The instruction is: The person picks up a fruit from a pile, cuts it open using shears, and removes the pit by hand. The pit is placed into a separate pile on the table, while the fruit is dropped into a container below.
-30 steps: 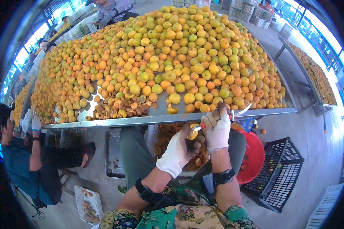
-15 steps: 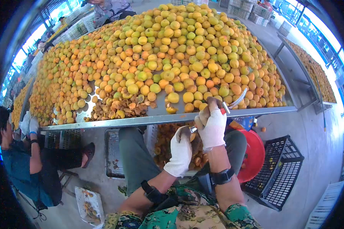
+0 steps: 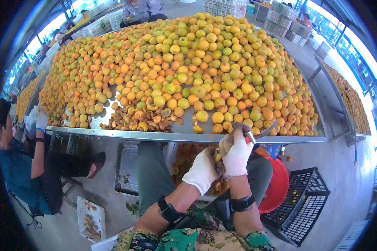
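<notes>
My right hand (image 3: 235, 152), in a white glove with darkened fingertips, is closed around a curved knife (image 3: 267, 130) with a red and white handle. The blade points up and right, past the table edge. Against it, my gloved left hand (image 3: 202, 168) is closed on an apricot (image 3: 217, 156), mostly hidden between the fingers. Both hands are over my lap, just below the steel table's front rim (image 3: 163, 136). Beneath them, a container between my legs holds apricot pieces (image 3: 181, 162). Heaped apricots (image 3: 222, 62) cover the table beyond.
Brown apricot scraps (image 3: 142, 120) lie near the table's front edge. To my right are a red basin (image 3: 276, 184) and a black crate (image 3: 301, 203). A metal tray (image 3: 126, 167) and white bin (image 3: 91, 219) stand left. A co-worker (image 3: 25, 171) sits at far left.
The view has tilted up, so the table sits lower in the frame. My hands have drawn closer together, and the knife blade has turned flatter toward the right.
</notes>
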Tool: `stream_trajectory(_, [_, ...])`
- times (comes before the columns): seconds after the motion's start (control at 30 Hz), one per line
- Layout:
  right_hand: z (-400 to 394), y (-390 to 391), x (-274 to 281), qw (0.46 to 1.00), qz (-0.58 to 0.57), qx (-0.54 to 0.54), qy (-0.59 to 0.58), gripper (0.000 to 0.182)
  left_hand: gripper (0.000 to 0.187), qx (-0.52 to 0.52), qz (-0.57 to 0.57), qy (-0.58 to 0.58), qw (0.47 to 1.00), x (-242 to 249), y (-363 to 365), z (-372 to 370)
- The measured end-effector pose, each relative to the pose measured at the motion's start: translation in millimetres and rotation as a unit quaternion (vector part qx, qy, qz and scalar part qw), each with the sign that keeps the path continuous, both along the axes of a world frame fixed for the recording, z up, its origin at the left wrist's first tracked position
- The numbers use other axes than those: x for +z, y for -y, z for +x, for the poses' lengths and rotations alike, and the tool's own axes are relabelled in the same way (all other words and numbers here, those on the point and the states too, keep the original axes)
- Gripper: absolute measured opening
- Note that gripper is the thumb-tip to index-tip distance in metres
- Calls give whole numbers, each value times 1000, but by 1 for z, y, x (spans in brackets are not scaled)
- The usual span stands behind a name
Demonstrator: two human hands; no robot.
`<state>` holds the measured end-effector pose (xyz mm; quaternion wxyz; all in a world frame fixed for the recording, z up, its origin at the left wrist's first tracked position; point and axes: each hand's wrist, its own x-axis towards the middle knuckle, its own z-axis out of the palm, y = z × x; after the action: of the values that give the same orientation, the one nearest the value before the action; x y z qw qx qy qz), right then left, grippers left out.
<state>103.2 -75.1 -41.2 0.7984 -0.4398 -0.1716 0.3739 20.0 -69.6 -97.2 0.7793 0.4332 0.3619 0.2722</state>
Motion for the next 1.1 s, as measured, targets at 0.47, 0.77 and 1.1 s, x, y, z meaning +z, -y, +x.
stream_trajectory(0.47, [19, -4, 6, 985, 50, -70, -152, 14, 29, 89, -311, 222, 920, -11, -14, -17])
stream_trajectory(0.77, [16, 25, 12, 1000, 12, 21, -9, 16, 32, 81, 56, 156, 983, 14, -36, -19])
stream_trajectory(1.1, [-10, 0, 32, 994, 69, -70, 46, 16, 46, 61, 410, -300, 859, 38, -7, -15])
